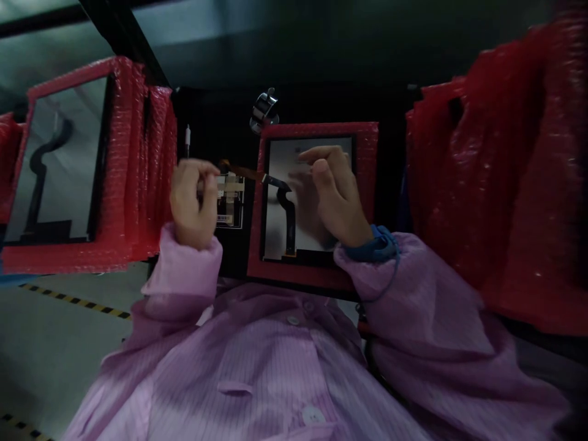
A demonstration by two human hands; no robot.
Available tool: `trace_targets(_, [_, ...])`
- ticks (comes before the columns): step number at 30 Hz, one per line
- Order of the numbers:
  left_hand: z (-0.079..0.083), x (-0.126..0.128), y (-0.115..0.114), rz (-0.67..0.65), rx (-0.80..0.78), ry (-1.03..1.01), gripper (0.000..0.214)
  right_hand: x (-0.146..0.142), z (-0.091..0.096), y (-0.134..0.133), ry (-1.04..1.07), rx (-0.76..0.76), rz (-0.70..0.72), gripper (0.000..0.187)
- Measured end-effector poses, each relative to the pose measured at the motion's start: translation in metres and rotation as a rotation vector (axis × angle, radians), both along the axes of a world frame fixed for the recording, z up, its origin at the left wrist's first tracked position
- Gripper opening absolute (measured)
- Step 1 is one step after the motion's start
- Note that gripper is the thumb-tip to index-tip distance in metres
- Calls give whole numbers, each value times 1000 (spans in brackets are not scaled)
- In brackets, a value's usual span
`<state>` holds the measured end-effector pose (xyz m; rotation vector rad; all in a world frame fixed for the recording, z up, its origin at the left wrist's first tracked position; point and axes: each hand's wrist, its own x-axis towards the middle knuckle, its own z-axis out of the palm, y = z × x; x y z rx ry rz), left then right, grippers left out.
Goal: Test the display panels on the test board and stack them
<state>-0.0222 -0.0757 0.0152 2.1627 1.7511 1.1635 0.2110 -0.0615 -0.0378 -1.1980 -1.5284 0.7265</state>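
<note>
A flat grey panel (278, 214) with a black flex cable (289, 214) lies in a red bubble-wrap sleeve (316, 130) on the dark bench in front of me. My right hand (333, 196) rests on the panel's surface with the fingers together and the forefinger stretched toward the top edge. My left hand (193, 202) is curled closed just left of the sleeve, beside a small board with tan tape (229, 187) that joins the cable's end. What the left fingers hold is hidden. A blue wrist strap (376, 245) circles my right wrist.
A stack of red-wrapped panels (96, 165) stands at the left, the front one showing its grey face. More red bubble-wrap bundles (496, 177) fill the right side. A metal clip (264, 110) sits behind the sleeve. Yellow-black floor tape (73, 300) runs at lower left.
</note>
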Motion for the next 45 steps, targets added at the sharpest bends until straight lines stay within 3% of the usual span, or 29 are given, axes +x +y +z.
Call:
trace_targets(2, [-16, 0, -28, 13, -63, 187, 16, 3, -1, 1, 31, -7, -52, 40])
trace_targets(5, [-37, 4, -54, 27, -194, 418, 29, 6, -2, 3, 17, 12, -87, 39])
trace_targets(8, [-47, 8, -59, 24, -242, 497, 40, 8, 0, 3, 22, 40, -131, 39])
trace_targets(13, [-48, 8, -55, 34, -227, 556, 44, 15, 13, -7, 38, 79, -213, 35])
trace_targets(18, [-52, 10, -57, 48, -155, 639, 45, 30, 22, -51, -131, 16, -311, 30])
trace_targets(24, [-52, 9, -53, 44, -175, 690, 48, 31, -2, -113, -280, -205, -329, 36])
trace_targets(27, [-49, 4, -51, 30, -144, 646, 46, 22, -13, -124, -320, -195, -348, 39])
trace_targets(31, [-46, 8, -59, 24, 2, 408, 42, 6, -18, -127, -340, -158, -398, 46])
trace_targets(35, [-55, 27, -77, -178, -50, 234, 41, -3, -17, -119, -270, -227, -438, 52])
trace_targets(38, [-65, 37, -81, -219, -66, 205, 40, 3, -14, -107, -81, -320, -431, 53])
trace_targets(42, [-63, 32, -75, -229, -165, 100, 45, 18, 4, -102, 85, -402, -422, 49])
trace_targets(45, [-49, 19, -70, -229, -339, -13, 47, 16, 35, -111, 188, -313, -358, 45])
